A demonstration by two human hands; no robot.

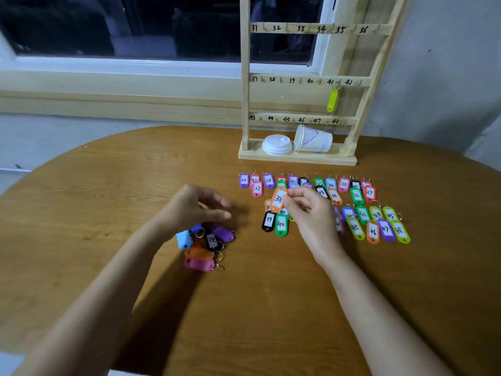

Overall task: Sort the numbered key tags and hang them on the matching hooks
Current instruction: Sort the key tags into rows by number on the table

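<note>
Right hand (pixel 311 213) pinches orange tag 38 (pixel 278 198), near-upright, ring end up.

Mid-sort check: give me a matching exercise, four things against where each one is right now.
Things: 1 orange tag 38; 2 yellow tag; 3 paper cup; 4 black tag 39.
Places: A on its side on the base of the rack; B flat on the table; C pinched in the right hand; D hanging on the rack.
Pairs: 1-C, 2-D, 3-A, 4-B.

The left hand (pixel 195 206) and right hand (pixel 311 213) are bare, forearms (pixel 108 283) too.
</note>
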